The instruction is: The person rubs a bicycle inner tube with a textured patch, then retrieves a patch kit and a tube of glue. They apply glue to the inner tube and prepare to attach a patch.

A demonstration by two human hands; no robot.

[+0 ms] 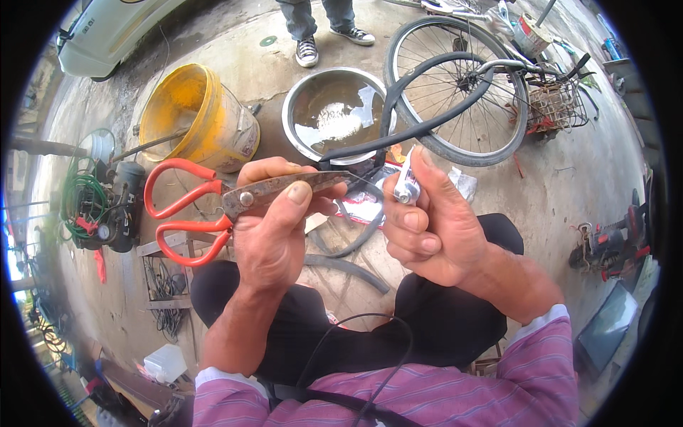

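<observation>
My left hand (265, 238) is closed around the blades of a pair of red-handled scissors (246, 198), thumb on top, with the handle loops pointing left. The blades look dark and worn, and their tips point toward my right hand. In my right hand (445, 231), a small white and silver tube (406, 186) is pinched between thumb and fingers. A thin line shows between the blade tips and the tube; I cannot tell what it is. Beyond my hands, a black rubber inner tube (420, 131) hangs from the bicycle wheel (523, 117) toward the basin.
A metal basin (289, 127) of water stands ahead, beside a yellow bucket (238, 121). A person's sneakers (307, 52) are behind it. An air compressor (122, 206) is at left. Cut rubber strips (348, 269) lie before me. A power tool (612, 245) sits at right.
</observation>
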